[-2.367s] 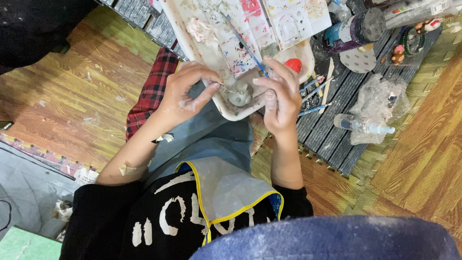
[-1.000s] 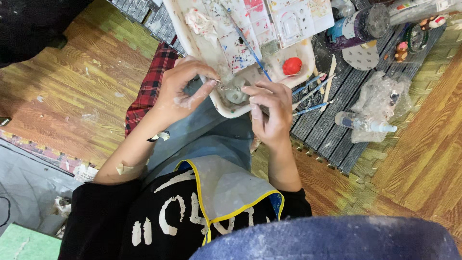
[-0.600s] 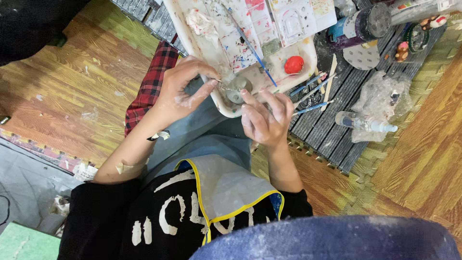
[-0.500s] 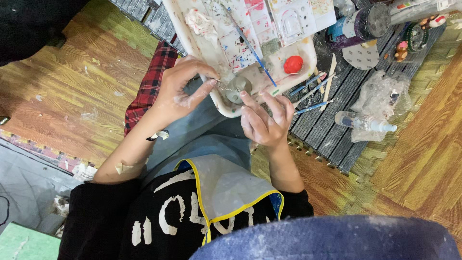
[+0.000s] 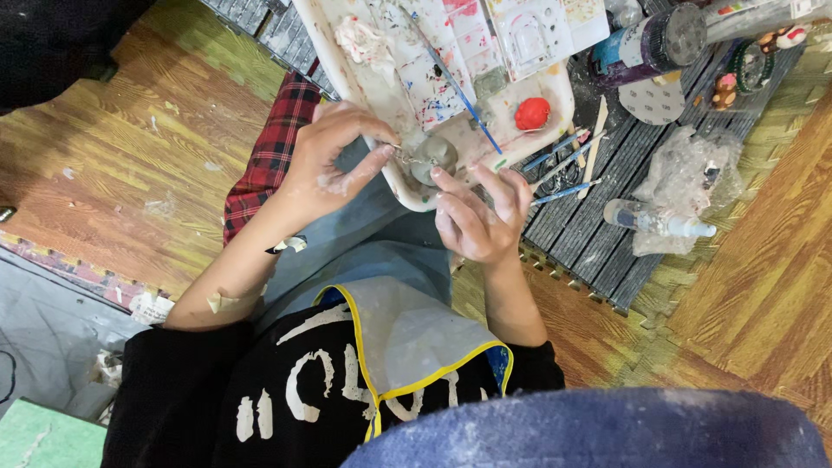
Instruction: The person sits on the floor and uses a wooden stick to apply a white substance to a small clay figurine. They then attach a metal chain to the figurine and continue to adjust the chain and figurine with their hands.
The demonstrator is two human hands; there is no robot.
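The person's left hand pinches a thin metal wire or pin-like tool between thumb and forefinger, its tip touching the small grey clay lump. The right hand is half open, its fingertips resting against the near side of the lump and steadying it without closing round it. The lump sits at the near edge of a white paint-smeared tray, directly between the two hands. In the inspector's judgement, the step in hand is fine shaping of the clay; it is best done with light pressure from the tool, the right fingertips bracing the far side of each stroke so that the piece neither shifts nor deforms. Beyond the grip, a blue-handled brush lies slanted across the tray, and a red clay ball rests on the tray to the right of the lump. Further right, several thin modelling sticks lie on the dark slatted mat. A clear spray bottle lies on its side beside crumpled transparent plastic wrap. Above that lies a dark cylindrical jar with a blue label; its print is too small to make out.
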